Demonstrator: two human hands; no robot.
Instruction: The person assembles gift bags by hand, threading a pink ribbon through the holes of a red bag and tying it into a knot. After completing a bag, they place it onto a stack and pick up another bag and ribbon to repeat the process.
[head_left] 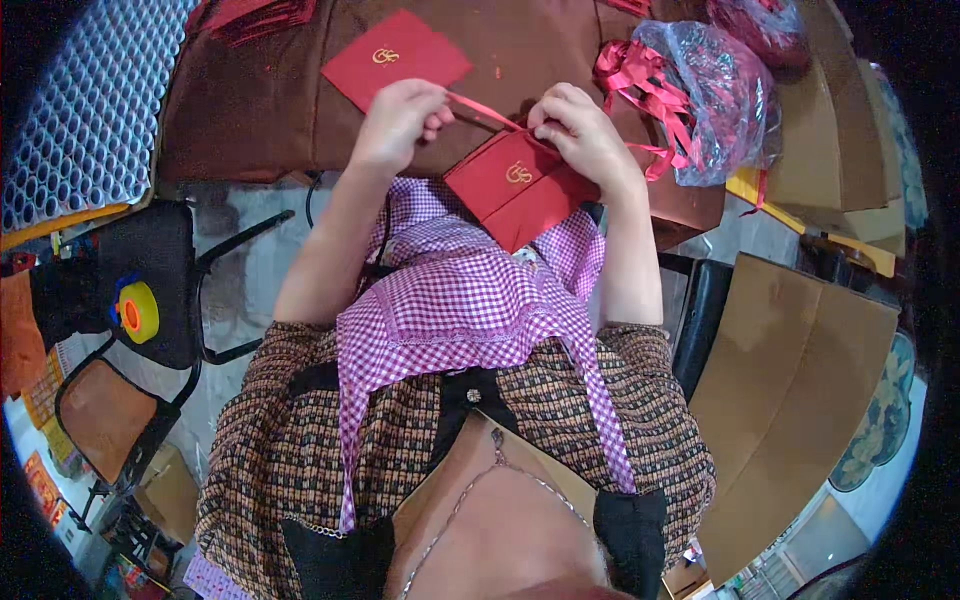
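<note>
A red gift bag (500, 205) with a gold emblem lies tilted over the near table edge, above my lap. My left hand (402, 125) is closed in a pinch on a red ribbon (482, 110), which runs taut down to the bag's upper edge. At that edge my right hand (580, 132) has its fingers pinched together near the ribbon's other end; exactly what they grip is hidden. A second flat red bag (430, 58) with the same emblem rests on the brown tablecloth just beyond my left hand.
Loose red ribbons (650, 90) spill beside a clear plastic bag (725, 110) at the right. Red pieces (262, 18) lie at the far left. A tray of round tubes (85, 110), a chair (150, 290) holding a yellow tape roll (138, 311), and cardboard (790, 390) stand around me.
</note>
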